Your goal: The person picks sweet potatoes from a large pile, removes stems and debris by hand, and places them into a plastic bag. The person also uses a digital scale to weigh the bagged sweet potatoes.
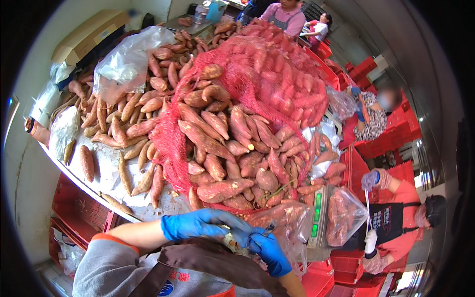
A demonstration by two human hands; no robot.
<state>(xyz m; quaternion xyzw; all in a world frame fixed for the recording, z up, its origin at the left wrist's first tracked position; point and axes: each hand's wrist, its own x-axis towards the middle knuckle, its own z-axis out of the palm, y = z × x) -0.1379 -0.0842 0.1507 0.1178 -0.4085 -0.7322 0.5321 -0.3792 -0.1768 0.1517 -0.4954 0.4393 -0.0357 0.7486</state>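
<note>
My left hand (207,224), in a blue glove, curls over a sweet potato (233,243) close to my apron. Pale patches show on its skin, and my fingers hide most of it. My right hand (270,251), gloved in blue too, grips a small dark tool (269,228) whose end pokes up past the thumb; the rest is covered, so its kind is unclear. Just beyond both hands lies an opened red mesh sack (172,148) spilling sweet potatoes (207,141). A clear plastic bag (293,219) with sweet potatoes inside rests by my right hand.
A scale (317,219) with green displays stands right, beside a filled clear bag (343,215) whose tie a co-worker (397,222) pulls. Loose sweet potatoes and plastic bags (126,55) cover the metal table (170,206) at left. Red crates (81,204) flank it. Other people work farther back.
</note>
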